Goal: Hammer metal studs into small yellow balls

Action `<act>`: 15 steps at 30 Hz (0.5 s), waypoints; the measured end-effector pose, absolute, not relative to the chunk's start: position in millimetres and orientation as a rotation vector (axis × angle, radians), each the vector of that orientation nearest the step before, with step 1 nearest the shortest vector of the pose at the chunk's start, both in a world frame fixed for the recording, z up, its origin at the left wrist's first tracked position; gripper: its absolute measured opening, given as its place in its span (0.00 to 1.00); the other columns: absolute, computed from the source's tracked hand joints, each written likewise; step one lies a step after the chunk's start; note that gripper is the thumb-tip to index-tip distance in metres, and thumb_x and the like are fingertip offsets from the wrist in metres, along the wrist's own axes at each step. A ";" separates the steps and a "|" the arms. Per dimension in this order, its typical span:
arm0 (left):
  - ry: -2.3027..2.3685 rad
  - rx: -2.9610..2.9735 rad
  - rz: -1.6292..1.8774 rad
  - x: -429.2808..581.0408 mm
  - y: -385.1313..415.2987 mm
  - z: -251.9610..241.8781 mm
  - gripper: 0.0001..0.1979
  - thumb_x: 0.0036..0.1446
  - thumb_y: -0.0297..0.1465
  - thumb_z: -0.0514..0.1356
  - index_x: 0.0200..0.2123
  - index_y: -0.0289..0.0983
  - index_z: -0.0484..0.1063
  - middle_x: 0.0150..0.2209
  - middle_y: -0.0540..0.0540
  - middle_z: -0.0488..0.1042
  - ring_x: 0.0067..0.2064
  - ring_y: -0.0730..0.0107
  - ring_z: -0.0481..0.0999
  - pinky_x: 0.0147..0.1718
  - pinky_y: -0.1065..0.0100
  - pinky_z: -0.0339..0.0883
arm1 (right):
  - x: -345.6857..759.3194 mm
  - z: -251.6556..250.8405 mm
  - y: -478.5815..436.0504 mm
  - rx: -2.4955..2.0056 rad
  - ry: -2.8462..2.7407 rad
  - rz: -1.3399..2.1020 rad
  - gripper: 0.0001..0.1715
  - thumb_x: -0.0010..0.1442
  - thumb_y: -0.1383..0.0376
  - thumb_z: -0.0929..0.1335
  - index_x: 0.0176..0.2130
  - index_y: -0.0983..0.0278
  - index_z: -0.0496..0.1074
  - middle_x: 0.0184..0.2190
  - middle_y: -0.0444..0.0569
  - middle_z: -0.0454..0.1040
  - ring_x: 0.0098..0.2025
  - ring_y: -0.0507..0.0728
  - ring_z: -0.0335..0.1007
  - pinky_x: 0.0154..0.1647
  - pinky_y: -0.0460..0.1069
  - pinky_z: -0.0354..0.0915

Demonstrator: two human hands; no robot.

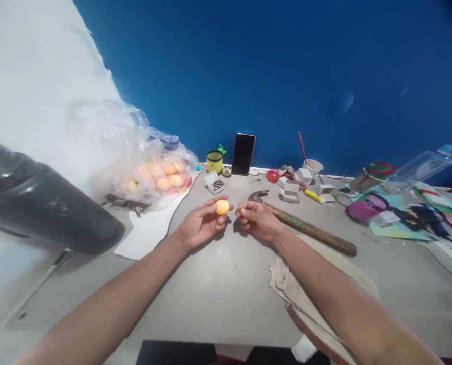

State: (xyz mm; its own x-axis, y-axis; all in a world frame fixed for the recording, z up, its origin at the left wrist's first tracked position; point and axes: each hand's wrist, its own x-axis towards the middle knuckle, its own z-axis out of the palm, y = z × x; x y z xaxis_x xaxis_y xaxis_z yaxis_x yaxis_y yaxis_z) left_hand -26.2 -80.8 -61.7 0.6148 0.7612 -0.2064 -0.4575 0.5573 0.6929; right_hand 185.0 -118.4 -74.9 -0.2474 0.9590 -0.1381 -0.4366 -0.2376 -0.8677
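My left hand (205, 223) is closed round a yellow-orange ball (222, 207), which looks like a table tennis ball, and holds it up above the desk. Just to its right, my right hand (258, 219) has its thumb and fingertips pinched together; whatever is in the pinch is too small to make out. Behind the right hand lies a claw hammer (309, 228) with a wooden handle, its head partly hidden by the fingers. A small open white box (215, 183) of shiny metal bits stands beyond the left hand.
A clear plastic bag (165, 167) with several orange balls lies at the left, near a large dark bottle (51, 203). A phone (243, 153) leans on the blue wall. A cloth (287, 279) lies under my right forearm. Small boxes, a white cup (312, 166) and papers crowd the right.
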 end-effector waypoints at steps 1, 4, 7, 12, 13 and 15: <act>0.521 0.644 0.765 -26.9 -80.0 -62.1 0.16 0.57 0.27 0.67 0.50 0.36 0.79 0.43 0.40 0.80 0.30 0.73 0.71 0.28 0.69 0.65 | 186.2 -74.3 -118.4 -0.853 -0.882 1.705 0.24 0.45 0.56 0.85 0.32 0.64 0.75 0.30 0.45 0.76 0.25 0.47 0.60 0.24 0.43 0.56; 0.475 0.646 0.768 -26.9 -79.9 -62.6 0.13 0.58 0.29 0.68 0.48 0.34 0.80 0.42 0.39 0.80 0.29 0.74 0.70 0.29 0.69 0.66 | 189.5 -72.7 -118.9 -0.819 -0.876 1.716 0.24 0.45 0.56 0.84 0.31 0.64 0.74 0.29 0.44 0.74 0.24 0.47 0.59 0.24 0.44 0.55; 0.421 0.628 0.730 -25.5 -82.2 -61.3 0.14 0.58 0.29 0.69 0.48 0.33 0.80 0.40 0.39 0.81 0.29 0.74 0.70 0.28 0.70 0.66 | 191.3 -73.4 -119.0 -0.805 -0.872 1.728 0.23 0.46 0.57 0.84 0.31 0.63 0.75 0.29 0.44 0.74 0.24 0.47 0.59 0.24 0.44 0.55; 0.433 0.617 0.695 -25.1 -84.3 -58.1 0.16 0.57 0.25 0.69 0.50 0.34 0.79 0.44 0.37 0.81 0.33 0.71 0.75 0.31 0.70 0.67 | 194.0 -77.5 -116.2 -0.766 -0.817 1.742 0.23 0.45 0.58 0.85 0.32 0.64 0.76 0.29 0.44 0.75 0.24 0.46 0.60 0.24 0.43 0.54; 0.451 0.623 0.700 -25.2 -84.1 -58.1 0.16 0.56 0.25 0.69 0.49 0.35 0.79 0.45 0.37 0.81 0.33 0.71 0.75 0.30 0.70 0.67 | 194.8 -78.0 -115.5 -0.761 -0.815 1.744 0.22 0.45 0.58 0.85 0.32 0.64 0.76 0.29 0.44 0.75 0.24 0.46 0.60 0.24 0.43 0.54; 0.487 0.650 0.710 -25.3 -83.4 -58.9 0.16 0.55 0.24 0.70 0.48 0.35 0.79 0.43 0.39 0.80 0.30 0.74 0.73 0.28 0.72 0.64 | 196.4 -78.3 -114.4 -0.754 -0.820 1.741 0.21 0.46 0.58 0.85 0.31 0.64 0.76 0.29 0.45 0.75 0.24 0.47 0.59 0.24 0.44 0.54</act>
State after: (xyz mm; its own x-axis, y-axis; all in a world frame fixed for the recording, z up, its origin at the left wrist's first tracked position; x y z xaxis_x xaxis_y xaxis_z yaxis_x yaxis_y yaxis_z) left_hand -25.3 -83.4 -58.9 0.6642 0.7234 -0.1887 -0.4364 0.5801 0.6878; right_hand 196.4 -114.4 -78.3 -0.2793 0.9545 -0.1049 -0.5272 -0.2438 -0.8140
